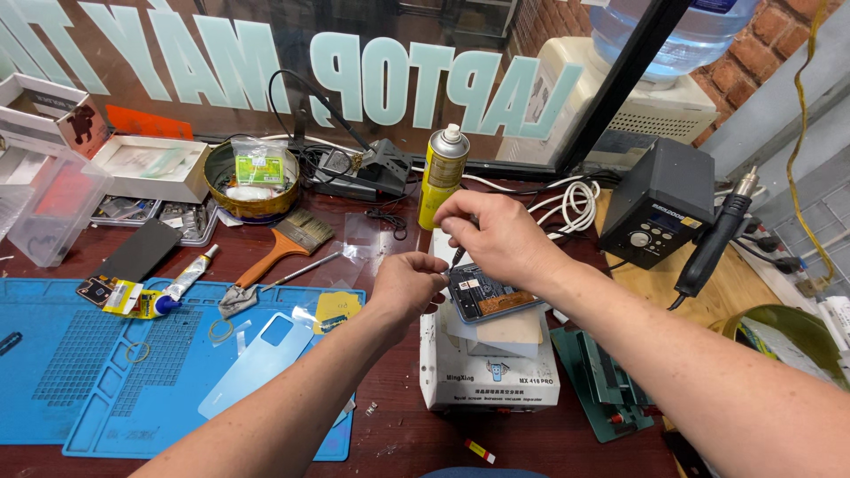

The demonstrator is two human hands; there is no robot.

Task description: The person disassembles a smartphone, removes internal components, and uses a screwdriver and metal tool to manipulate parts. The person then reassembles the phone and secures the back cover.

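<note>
An opened phone (482, 292) with its insides showing lies on a pale pad on top of a white box-shaped machine (489, 372). My left hand (407, 285) is closed at the phone's left edge, fingers pinched on it. My right hand (500, 237) is just above the phone and grips a thin dark tool (458, 257) whose tip points down at the phone's upper left corner.
A blue work mat (106, 372) lies at the left with a pale blue phone back cover (257, 363), a glue tube (181, 283) and a brush (283, 243). A yellow spray can (441, 173), a round tin (252, 181) and a black hot-air station (660, 212) stand behind.
</note>
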